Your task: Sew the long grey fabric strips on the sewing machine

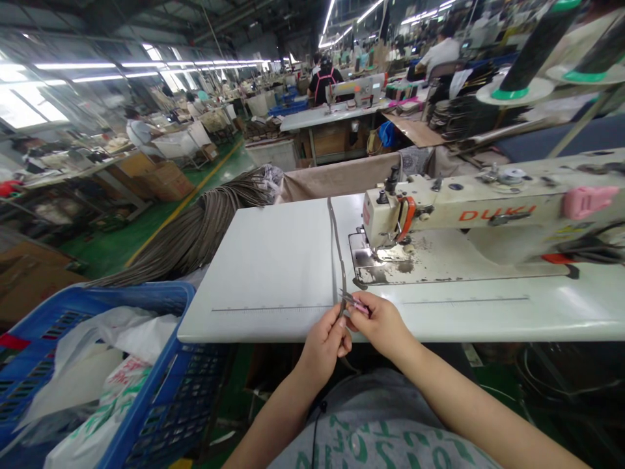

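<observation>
A long thin grey strap (336, 241) runs from the far edge of the white sewing table (273, 273) down to its front edge. My left hand (325, 345) pinches the strap's near end at the table's front edge. My right hand (383, 326) is closed on small pink-handled thread snips (355, 302), whose tips touch the strap just above my left fingers. Both hands sit close together, in front of the needle plate (371, 264) of the cream sewing machine (488, 208).
A thick bundle of grey straps (195, 234) hangs over the table's left side. A blue plastic crate (161, 384) with white bags stands at lower left. Thread cones (527, 58) rise at upper right. Other people work at distant tables.
</observation>
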Motion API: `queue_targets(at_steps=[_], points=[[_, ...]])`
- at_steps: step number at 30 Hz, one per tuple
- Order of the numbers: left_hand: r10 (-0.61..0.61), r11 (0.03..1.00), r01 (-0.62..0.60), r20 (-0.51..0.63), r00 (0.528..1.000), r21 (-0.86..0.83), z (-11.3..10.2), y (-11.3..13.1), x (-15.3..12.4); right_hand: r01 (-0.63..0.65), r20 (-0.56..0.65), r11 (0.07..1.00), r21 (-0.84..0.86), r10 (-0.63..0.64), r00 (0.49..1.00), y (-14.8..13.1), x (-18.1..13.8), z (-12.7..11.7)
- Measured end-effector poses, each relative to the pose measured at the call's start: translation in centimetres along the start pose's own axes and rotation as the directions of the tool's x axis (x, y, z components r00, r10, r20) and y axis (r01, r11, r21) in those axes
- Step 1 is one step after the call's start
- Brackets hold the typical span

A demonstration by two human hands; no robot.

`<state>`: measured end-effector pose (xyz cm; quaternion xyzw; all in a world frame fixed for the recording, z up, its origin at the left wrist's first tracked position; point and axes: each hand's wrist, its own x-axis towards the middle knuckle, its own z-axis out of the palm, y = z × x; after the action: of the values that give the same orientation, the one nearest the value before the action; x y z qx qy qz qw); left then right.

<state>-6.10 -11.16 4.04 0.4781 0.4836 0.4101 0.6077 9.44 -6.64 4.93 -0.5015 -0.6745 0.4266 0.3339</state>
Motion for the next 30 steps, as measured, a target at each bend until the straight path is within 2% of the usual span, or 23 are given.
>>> queue_targets(at_steps=[6, 12, 17, 22, 25, 27, 30], points=[[-0.008, 0.997, 0.006, -0.020, 1.000, -0.078, 0.0, -0.1, 0.2, -0.004, -0.008, 0.999, 0.044, 0.004, 1.000, 0.1, -0.2, -0.2], [0.008, 1.000, -0.007, 0.017, 1.000, -0.017, 0.3, -0.1, 0.1, -0.012, -0.063, 0.989, -0.148, 0.003, 0.998, -1.0, -0.5, -0.5], [0.016, 0.999, -0.015, 0.040, 0.999, -0.030, 0.3, -0.5, 0.0, -0.008, -0.064, 0.996, -0.091, 0.002, 0.998, -0.8, -0.3, -0.1], [-0.002, 0.980, 0.000, -0.006, 1.000, -0.200, 0.4, -1.2, 0.0, -0.018, 0.022, 0.998, 0.056, 0.017, 1.000, 0.0, -0.1, 0.3], [-0.008, 0.949, 0.001, -0.022, 1.000, -0.314, 0.4, -1.1, -0.1, -0.023, 0.066, 0.992, 0.121, 0.015, 0.998, -0.2, -0.2, -0.2], [-0.017, 0.925, 0.006, -0.027, 0.999, -0.379, 0.3, -0.9, -0.2, -0.006, 0.037, 0.995, 0.098, 0.002, 0.999, -0.4, -0.4, -0.9], [-0.039, 0.889, 0.019, -0.035, 0.999, -0.457, 0.0, -0.6, -0.4, 0.026, -0.020, 0.999, -0.043, -0.027, 0.999, -0.3, -0.8, -1.9]])
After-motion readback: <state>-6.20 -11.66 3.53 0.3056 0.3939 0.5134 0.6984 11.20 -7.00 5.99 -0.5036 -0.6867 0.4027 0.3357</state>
